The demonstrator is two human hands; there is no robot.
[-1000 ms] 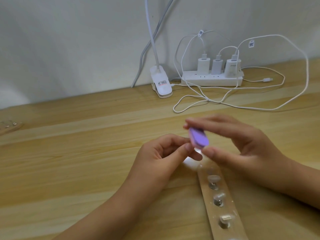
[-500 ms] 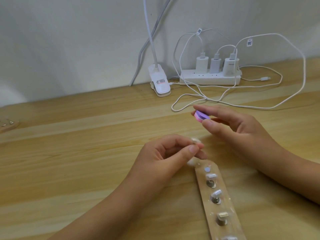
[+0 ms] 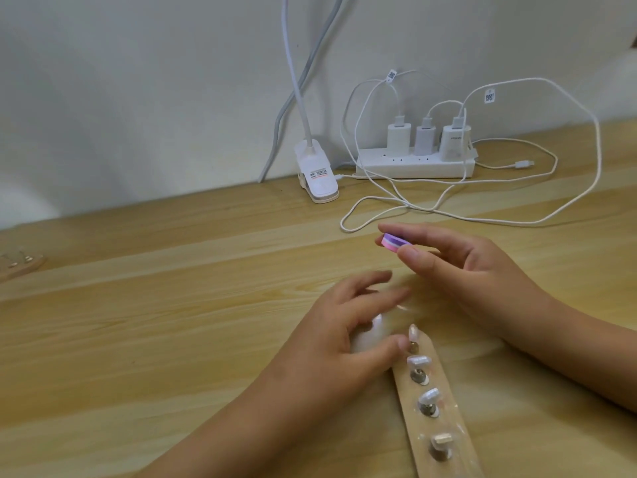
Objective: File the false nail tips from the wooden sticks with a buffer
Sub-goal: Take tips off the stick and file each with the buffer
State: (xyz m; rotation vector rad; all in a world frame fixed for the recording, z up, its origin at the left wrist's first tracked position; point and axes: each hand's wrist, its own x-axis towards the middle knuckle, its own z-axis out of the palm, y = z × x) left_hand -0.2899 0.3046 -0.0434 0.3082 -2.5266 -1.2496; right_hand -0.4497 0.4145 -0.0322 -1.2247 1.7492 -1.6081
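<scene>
Head view, looking down at a pale wooden table (image 3: pixel 172 322). Nearest, slanting up from the bottom edge: a wooden stick (image 3: pixel 448 419), lower end cut off, carrying four false nail tips (image 3: pixel 429 395) on small metal mounts (image 3: pixel 418 376), pearly and raised off the wood, probably for reaching and lifting singly. Just left of the stick's far end: left hand (image 3: pixel 348 326), fingers spread and loose, gripping nothing plainly, thumb touching or almost touching the topmost tip (image 3: pixel 413 332); seemingly setting a tip down or reaching for one. Heavily motion-blurred, with a pale smear under the palm, glare or a loose tip, impossible to tell. Beyond and to the right: right hand (image 3: pixel 475 270), thumb and fingers pinching a small purple-and-pink buffer (image 3: pixel 393 242), held flat and lifted well clear of the tips, likely parked out of the way between strokes. Farther back, against the wall (image 3: pixel 138 98): white clip-lamp base (image 3: pixel 319 177), a white power strip (image 3: pixel 413 165) with three chargers (image 3: pixel 425 139), looping white cables (image 3: pixel 482 219). At far left, partly cut off: possibly a second wooden stick (image 3: pixel 20 267), details too small to read.
</scene>
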